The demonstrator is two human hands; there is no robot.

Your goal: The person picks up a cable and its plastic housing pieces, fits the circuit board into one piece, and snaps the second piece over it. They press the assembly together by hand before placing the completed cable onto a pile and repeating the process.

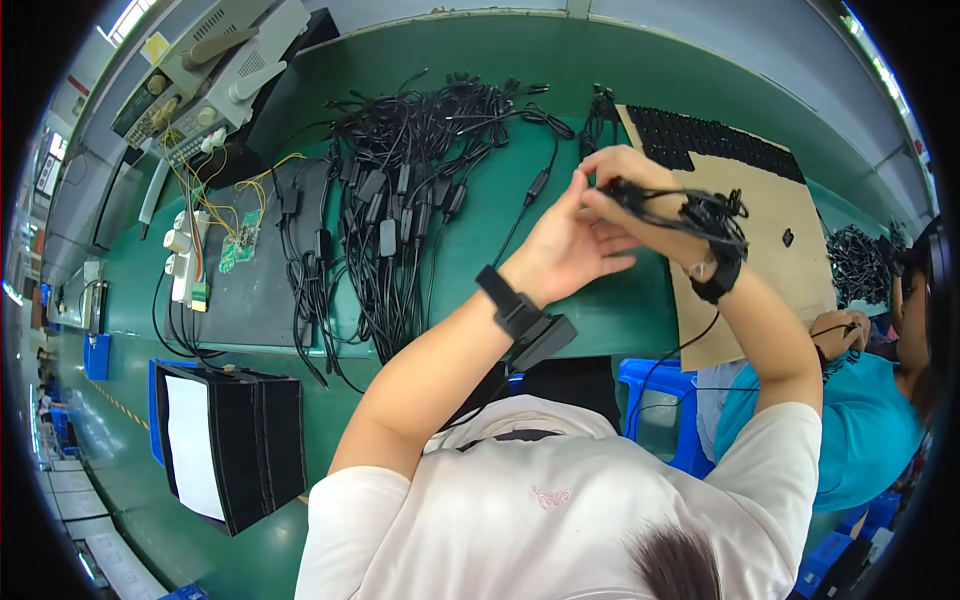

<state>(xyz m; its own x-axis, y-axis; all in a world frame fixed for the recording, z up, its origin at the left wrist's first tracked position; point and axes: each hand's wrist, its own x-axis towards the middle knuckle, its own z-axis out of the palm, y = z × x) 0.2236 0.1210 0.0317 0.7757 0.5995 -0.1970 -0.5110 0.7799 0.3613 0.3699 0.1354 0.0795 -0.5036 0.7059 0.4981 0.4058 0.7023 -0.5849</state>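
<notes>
Cables [690, 205], a black bundle of them, sit raised over the green bench [620, 90], looped around the right hand [640, 195] and trailing down past its wrist. That hand curls shut around the bundle, fingers pinching the strands near its far end. The left hand [565, 245] meets it from the left, palm open and fingers half spread, fingertips touching the same strands; whether it grips them I cannot tell. Both wrists wear black bands.

Largest around them is the bench itself. On its far left stand grey instruments [215, 60] with yellow wires running down to a small green circuit board [240, 245]. A big heap of black cables [400, 170] spreads over the bench's middle, left of the hands. To the right lies a brown board [770, 230] with rows of small black parts along its far edge. Near left, a black box [235, 445] stands open. At the far right another person in a teal shirt [865, 430] works.
</notes>
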